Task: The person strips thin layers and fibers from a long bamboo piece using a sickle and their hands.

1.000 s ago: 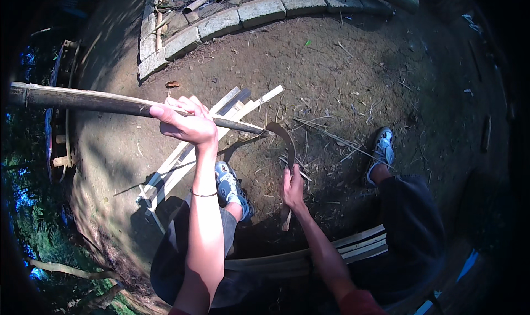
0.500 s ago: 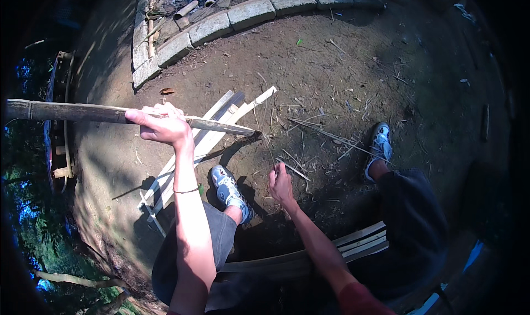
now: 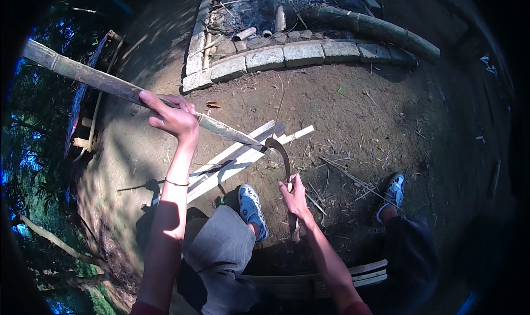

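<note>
A seated person's left hand holds a long bamboo pole in a closed grip, its tapered tip reaching past the grip to a curved blade clasped in the right hand. Several pale split strips already lie on the dirt ground below; most of the pole looks uncut.

Left hand grips bamboo pole; right hand holds curved blade at pole tip.
</note>
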Action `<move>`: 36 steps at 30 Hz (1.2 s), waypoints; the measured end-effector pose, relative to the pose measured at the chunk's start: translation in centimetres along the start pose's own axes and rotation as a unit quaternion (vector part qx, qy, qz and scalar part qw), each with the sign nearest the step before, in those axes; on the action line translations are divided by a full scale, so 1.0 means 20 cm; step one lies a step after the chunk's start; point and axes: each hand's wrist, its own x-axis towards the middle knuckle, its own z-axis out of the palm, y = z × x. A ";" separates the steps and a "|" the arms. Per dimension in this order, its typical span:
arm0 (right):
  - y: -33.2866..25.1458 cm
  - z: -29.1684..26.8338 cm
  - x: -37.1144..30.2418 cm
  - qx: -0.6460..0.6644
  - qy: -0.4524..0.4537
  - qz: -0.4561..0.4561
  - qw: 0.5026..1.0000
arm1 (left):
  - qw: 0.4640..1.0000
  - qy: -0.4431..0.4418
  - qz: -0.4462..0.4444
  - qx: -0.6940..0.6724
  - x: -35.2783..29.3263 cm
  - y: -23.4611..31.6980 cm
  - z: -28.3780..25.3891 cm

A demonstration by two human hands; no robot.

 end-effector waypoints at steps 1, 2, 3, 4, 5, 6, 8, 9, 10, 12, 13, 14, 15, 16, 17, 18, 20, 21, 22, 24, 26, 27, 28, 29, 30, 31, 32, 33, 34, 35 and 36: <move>0.02 0.01 0.05 -0.019 0.002 -0.033 0.999 | 1.000 0.001 0.005 -0.006 0.02 0.01 0.00; 0.03 0.05 0.08 0.012 -0.012 -0.037 0.999 | 1.000 0.005 0.001 -0.006 0.05 -0.01 -0.04; 0.04 0.10 0.11 0.043 -0.026 -0.039 0.998 | 1.000 0.009 -0.004 -0.006 0.08 -0.03 -0.09; 0.00 0.12 0.12 -0.027 -0.039 -0.047 0.998 | 1.000 0.020 0.001 -0.015 0.10 -0.05 -0.14; 0.01 0.11 0.15 -0.061 -0.034 -0.039 0.997 | 0.999 0.024 -0.008 -0.029 0.07 -0.11 -0.15; 0.02 0.11 0.18 -0.093 -0.029 -0.032 0.995 | 0.999 0.029 -0.015 -0.042 0.07 -0.14 -0.16; 0.08 0.06 0.18 -0.146 -0.001 -0.006 0.989 | 0.995 0.040 -0.065 -0.062 0.00 -0.27 -0.19; 0.11 0.05 0.17 -0.163 0.023 -0.008 0.986 | 0.993 0.046 -0.088 -0.072 -0.03 -0.31 -0.20; 0.12 0.01 0.15 -0.184 0.052 -0.010 0.981 | 0.992 0.021 -0.087 -0.086 -0.09 -0.35 -0.19; 0.20 -0.01 0.14 -0.206 0.083 -0.060 0.973 | 0.993 0.013 -0.088 -0.075 -0.19 -0.36 -0.15; 0.22 0.00 0.12 -0.222 0.040 -0.021 0.974 | 0.994 0.007 -0.084 -0.066 -0.21 -0.37 -0.15; 0.24 0.01 0.10 -0.211 0.026 -0.015 0.977 | 0.996 -0.020 -0.065 -0.063 -0.24 -0.41 -0.19; 0.23 0.03 0.08 -0.199 0.019 -0.003 0.980 | 0.995 -0.002 -0.073 -0.062 -0.26 -0.40 -0.16; 0.23 0.04 0.05 -0.208 0.023 -0.011 0.978 | 0.997 -0.022 -0.055 -0.056 -0.27 -0.43 -0.17; 0.23 0.05 0.03 -0.195 0.031 -0.033 0.980 | 0.997 -0.043 -0.037 -0.051 -0.27 -0.48 -0.19; 0.21 0.06 0.00 -0.198 0.027 -0.031 0.979 | 0.998 -0.038 -0.032 -0.038 -0.26 -0.45 -0.17; 0.23 0.08 -0.03 -0.179 0.028 -0.064 0.981 | 0.999 -0.037 -0.016 -0.025 -0.26 -0.44 -0.13; 0.24 0.09 -0.04 -0.197 0.021 -0.071 0.978 | 0.999 -0.038 -0.014 -0.024 -0.26 -0.44 -0.13; 0.29 0.09 -0.03 -0.230 0.019 -0.070 0.970 | 0.999 -0.031 -0.009 -0.011 -0.26 -0.41 -0.12; 0.46 0.07 -0.01 -0.301 0.015 -0.025 0.953 | 0.999 -0.029 -0.018 -0.013 -0.26 -0.40 -0.13; 0.51 0.04 0.03 -0.253 0.046 -0.026 0.966 | 0.999 -0.022 -0.024 -0.011 -0.26 -0.43 -0.11; 0.53 0.04 0.03 -0.217 0.054 -0.019 0.974 | 1.000 -0.017 -0.024 -0.005 -0.26 -0.45 -0.09; 0.49 0.07 0.05 -0.166 0.076 -0.001 0.983 | 1.000 -0.008 -0.020 0.010 -0.25 -0.42 -0.11; 0.48 0.06 0.09 -0.122 0.111 0.015 0.986 | 1.000 -0.002 -0.023 0.014 -0.26 -0.43 -0.09; 0.51 0.06 0.10 0.059 0.103 0.106 0.987 | 0.999 -0.027 -0.019 0.004 -0.27 -0.44 -0.09; 0.48 0.10 0.10 0.044 0.104 0.086 0.990 | 0.999 -0.028 -0.019 0.007 -0.26 -0.43 -0.10; 0.40 0.13 0.07 0.029 0.104 0.068 0.992 | 0.999 -0.028 -0.020 0.012 -0.25 -0.43 -0.12; 0.33 0.15 0.05 0.014 0.104 0.050 0.993 | 0.999 -0.029 -0.020 0.017 -0.25 -0.44 -0.13; 0.22 0.15 0.01 -0.055 0.079 0.000 0.995 | 0.999 -0.020 -0.010 0.031 -0.25 -0.43 -0.14; 0.07 0.13 -0.02 -0.111 0.050 -0.023 0.992 | 0.999 -0.011 0.000 0.044 -0.24 -0.42 -0.13; 0.13 0.15 -0.04 -0.138 0.031 -0.045 0.989 | 0.998 -0.003 0.010 0.057 -0.24 -0.41 -0.13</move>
